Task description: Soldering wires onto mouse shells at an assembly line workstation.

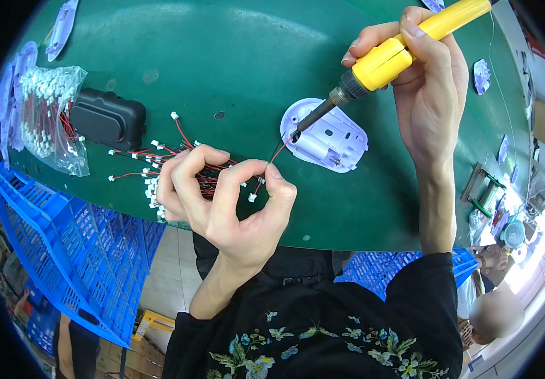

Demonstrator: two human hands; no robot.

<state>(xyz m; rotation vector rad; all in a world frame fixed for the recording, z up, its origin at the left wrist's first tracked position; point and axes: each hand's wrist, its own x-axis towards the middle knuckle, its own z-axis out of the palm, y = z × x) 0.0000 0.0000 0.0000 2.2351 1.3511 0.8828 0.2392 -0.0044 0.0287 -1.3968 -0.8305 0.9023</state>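
My right hand [428, 82] grips a yellow soldering iron [383, 63] from above right. Its dark tip reaches down to the left end of a pale lilac plastic shell [342, 136] lying on the green table. Between thumb and forefinger, my left hand [228, 199] pinches a thin red and black wire lead [277, 153], whose far end meets the shell beside the iron's tip. A white connector [252, 198] hangs from a wire just below those fingers. Beneath and beside my left hand spreads a bunch of red and black wires [206, 180] with white plugs.
Left of my hands lie a black plastic case [109, 120] and a clear bag of connector leads [51, 120]. More lilac shells [63, 28] rest along the table's far left. Blue crates [77, 246] stand below the table edge. Another person sits at the lower right.
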